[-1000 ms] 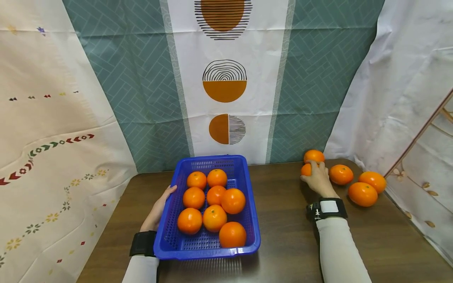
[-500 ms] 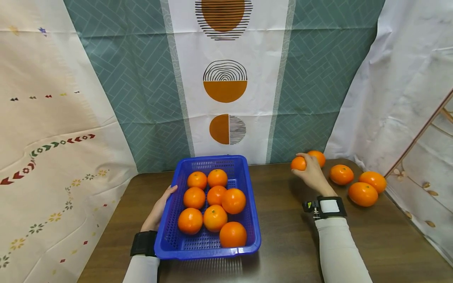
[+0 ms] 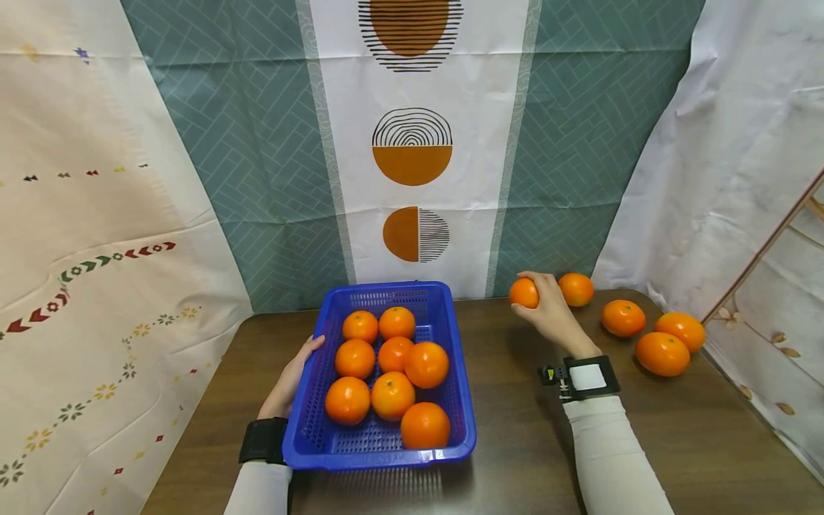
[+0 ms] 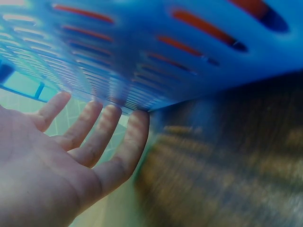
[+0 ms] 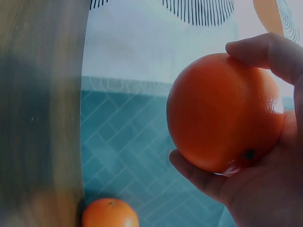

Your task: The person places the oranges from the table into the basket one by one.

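Note:
An orange (image 5: 222, 113) is held in my right hand (image 3: 548, 309), thumb on one side and fingers on the other. In the head view this orange is above the back of the table, right of the blue plastic basket (image 3: 465, 411). Several oranges (image 3: 393, 395) lie inside the basket. My left hand (image 3: 288, 383) is at the basket's left side. In the left wrist view its fingers (image 4: 110, 125) are spread and loosely bent, with the tips against the slotted wall. The thumb does not show clearly there.
Several more oranges (image 3: 661, 354) lie on the right side of the wooden table (image 3: 515, 458). One orange (image 3: 576, 290) sits at the back edge, just right of my right hand. Patterned cloth (image 3: 560, 143) hangs behind the table and at both sides.
My right hand has lifted the orange from beside the back-edge orange and carried it left toward the basket. The left hand and basket have stayed in place.

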A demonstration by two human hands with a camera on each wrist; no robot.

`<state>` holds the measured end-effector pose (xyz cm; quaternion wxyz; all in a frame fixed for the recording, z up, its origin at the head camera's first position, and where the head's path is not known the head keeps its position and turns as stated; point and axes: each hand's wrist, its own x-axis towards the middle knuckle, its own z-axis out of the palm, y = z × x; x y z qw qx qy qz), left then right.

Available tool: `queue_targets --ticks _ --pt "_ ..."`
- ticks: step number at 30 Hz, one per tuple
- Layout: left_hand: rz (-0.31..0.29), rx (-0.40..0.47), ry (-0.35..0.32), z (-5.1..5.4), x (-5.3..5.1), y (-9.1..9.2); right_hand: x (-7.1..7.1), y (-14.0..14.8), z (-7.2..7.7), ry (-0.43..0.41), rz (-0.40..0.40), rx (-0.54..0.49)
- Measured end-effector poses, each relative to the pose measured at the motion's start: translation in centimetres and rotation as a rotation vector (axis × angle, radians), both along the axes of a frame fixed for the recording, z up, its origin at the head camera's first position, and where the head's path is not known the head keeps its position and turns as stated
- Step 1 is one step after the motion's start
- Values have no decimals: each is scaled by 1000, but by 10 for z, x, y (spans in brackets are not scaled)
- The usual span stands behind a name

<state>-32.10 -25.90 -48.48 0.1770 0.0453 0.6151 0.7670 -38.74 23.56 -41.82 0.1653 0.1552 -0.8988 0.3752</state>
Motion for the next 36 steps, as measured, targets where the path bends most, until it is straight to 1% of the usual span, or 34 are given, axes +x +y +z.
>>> queue_targets --ticks 5,7,11,13,18,23,29,32,36 --pt "-5 7 2 0 0 1 2 -13 2 -9 35 -3" --pt "5 -2 5 0 0 1 3 -17 2 -8 48 -6" --pt "10 -5 3 0 0 1 3 -19 2 -2 51 -13" --pt "4 3 2 0 0 1 4 -20 3 0 49 -20" --pt "-4 5 7 0 -1 0 7 -23 9 23 63 -28" --pt "16 0 0 0 -1 0 11 -29 15 32 78 -36" --pt "1 5 11 -1 1 0 15 -37 19 40 101 -45" --pt "-3 15 4 -1 0 1 15 -41 22 43 115 -32" --pt "-4 8 0 1 -2 0 11 -49 29 37 150 -8"
